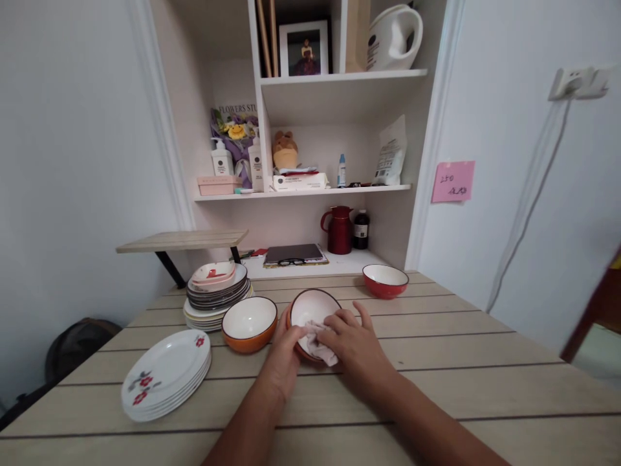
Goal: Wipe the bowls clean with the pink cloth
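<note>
Taking the held bowl as the centre of our clock, we have the slatted table beneath everything, with a mixed stack of dishes at ten o'clock and a pile of oval plates at eight. The orange bowl sits just beside us at nine, the red bowl well apart at two. The held bowl is in front of us, tilted so its white inside faces our way; whether its base touches the table we cannot tell. We judge it to be glazed ceramic: stiff, of modest weight, slick if damp, and liable to chip at its dark rim. Our left hand is closed on its left side, thumb over the rim near eight o'clock, the other fingers mostly hidden behind the wall. That seems a sound hold, and a palm spread under the base would steady it further. Our right hand is half curled, its fingers pressing the cloth inside the bowl toward five o'clock, the outermost finger lifted clear. The cloth, smallest of all, looks thin, light and limp, best bunched under several fingertips.
</note>
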{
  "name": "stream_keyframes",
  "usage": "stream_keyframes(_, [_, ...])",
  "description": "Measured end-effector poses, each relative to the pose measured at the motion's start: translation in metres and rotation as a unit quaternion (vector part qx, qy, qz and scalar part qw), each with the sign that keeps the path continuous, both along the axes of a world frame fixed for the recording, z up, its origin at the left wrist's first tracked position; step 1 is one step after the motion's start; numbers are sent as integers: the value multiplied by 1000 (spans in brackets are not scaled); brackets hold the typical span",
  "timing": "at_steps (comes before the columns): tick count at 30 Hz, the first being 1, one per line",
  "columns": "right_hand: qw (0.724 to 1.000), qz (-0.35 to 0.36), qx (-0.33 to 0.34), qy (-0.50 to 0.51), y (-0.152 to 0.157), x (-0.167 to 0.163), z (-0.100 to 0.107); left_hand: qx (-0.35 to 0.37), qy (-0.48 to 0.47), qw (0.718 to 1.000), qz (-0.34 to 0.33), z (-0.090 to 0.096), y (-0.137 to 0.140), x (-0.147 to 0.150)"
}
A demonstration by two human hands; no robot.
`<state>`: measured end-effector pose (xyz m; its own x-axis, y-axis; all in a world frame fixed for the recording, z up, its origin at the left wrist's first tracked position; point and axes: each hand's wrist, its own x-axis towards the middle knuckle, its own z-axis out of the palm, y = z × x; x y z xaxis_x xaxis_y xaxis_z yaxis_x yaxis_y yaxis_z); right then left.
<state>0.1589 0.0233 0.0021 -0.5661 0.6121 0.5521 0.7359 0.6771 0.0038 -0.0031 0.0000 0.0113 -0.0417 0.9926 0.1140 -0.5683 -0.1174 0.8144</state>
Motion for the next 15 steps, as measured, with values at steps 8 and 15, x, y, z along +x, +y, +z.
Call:
stream_keyframes(8, [1000, -22, -13, -1, 1, 2, -2, -1, -2, 1000, 4, -2, 5, -2])
stream_keyframes(15, [993, -10, -98, 68, -4, -5, -2, 27, -12, 999, -35, -3, 5, -4])
